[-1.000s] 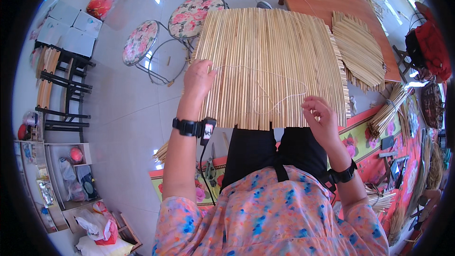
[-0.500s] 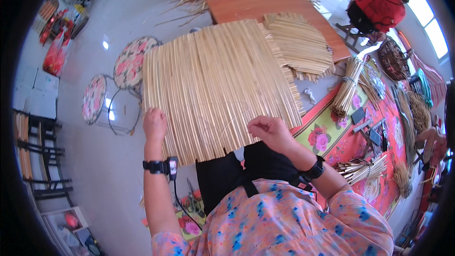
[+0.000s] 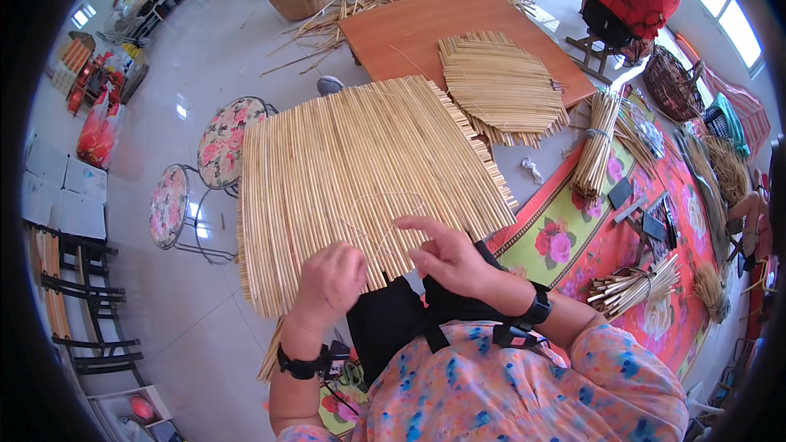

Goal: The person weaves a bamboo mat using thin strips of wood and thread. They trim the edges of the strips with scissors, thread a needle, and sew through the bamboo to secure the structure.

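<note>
A broad mat of pale straw stalks [image 3: 352, 147], laid side by side, rests across my lap. My left hand [image 3: 332, 282] is closed above its near edge; what the fingers hold, if anything, is hidden. Just to the right, my right hand [image 3: 454, 262] hovers over the same edge, index finger stretched out and thumb apart from it. A thin, pale thread [image 3: 381, 194] loops over the stalks in front of both hands. Its ends are too fine to follow.
Beyond the mat, a second, rounded straw mat [image 3: 503, 86] lies on a low brown board [image 3: 393, 24]. Two flowered stools [image 3: 229, 143] stand left. Tied straw bundles [image 3: 598, 143] and tools [image 3: 651, 225] lie on the flowered cloth [image 3: 565, 258] at right. A person in red [image 3: 630, 0] sits at far right.
My left hand has moved right from the mat's left edge and now sits close to my right hand. My right hand has shifted slightly left and lower. The mat appears lower in view.
</note>
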A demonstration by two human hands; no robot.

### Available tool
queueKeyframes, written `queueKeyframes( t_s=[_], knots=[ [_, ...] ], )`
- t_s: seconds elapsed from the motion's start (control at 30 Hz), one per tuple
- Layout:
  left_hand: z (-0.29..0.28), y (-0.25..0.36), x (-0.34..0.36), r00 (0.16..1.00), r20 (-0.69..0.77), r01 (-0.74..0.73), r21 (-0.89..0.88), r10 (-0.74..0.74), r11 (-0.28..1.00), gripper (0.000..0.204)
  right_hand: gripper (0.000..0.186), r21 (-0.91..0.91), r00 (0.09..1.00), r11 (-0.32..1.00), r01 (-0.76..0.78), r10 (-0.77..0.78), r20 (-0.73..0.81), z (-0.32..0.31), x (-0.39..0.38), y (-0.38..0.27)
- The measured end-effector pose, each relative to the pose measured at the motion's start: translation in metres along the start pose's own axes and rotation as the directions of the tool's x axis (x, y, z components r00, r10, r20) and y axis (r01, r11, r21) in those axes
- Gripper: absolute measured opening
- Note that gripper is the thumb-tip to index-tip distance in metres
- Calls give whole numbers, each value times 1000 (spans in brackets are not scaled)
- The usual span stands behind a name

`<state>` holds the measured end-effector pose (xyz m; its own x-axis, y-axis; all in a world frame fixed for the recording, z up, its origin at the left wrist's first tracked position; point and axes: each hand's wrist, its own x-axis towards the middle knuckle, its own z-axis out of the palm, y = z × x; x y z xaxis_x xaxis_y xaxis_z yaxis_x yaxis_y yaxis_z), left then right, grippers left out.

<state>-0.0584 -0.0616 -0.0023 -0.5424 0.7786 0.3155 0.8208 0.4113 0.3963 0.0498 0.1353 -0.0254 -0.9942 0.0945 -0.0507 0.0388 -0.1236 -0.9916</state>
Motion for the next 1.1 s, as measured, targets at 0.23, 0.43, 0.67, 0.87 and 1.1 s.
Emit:
queueKeyframes(
  t_s=[0.23,0.43,0.67,0.87,1.1],
  knots=[
    [1,31,9,975,-9,-219,55,220,974,23,28,-223,968,963,148,-95,233,7,-2,3],
    [1,32,1,975,69,-218,138,210,966,20,16,-273,973,953,128,-68,219,14,-5,19],
    [-2,12,-10,979,-205,25,28,-19,999,16,16,106,976,983,-152,132,173,10,0,16],
    [17,21,-26,900,-74,256,-706,-429,660,25,19,334,960,915,-225,151,234,15,0,14],
    [28,34,-15,930,0,187,-861,-367,473,15,14,310,940,903,-296,218,263,16,-3,2]
  ],
)
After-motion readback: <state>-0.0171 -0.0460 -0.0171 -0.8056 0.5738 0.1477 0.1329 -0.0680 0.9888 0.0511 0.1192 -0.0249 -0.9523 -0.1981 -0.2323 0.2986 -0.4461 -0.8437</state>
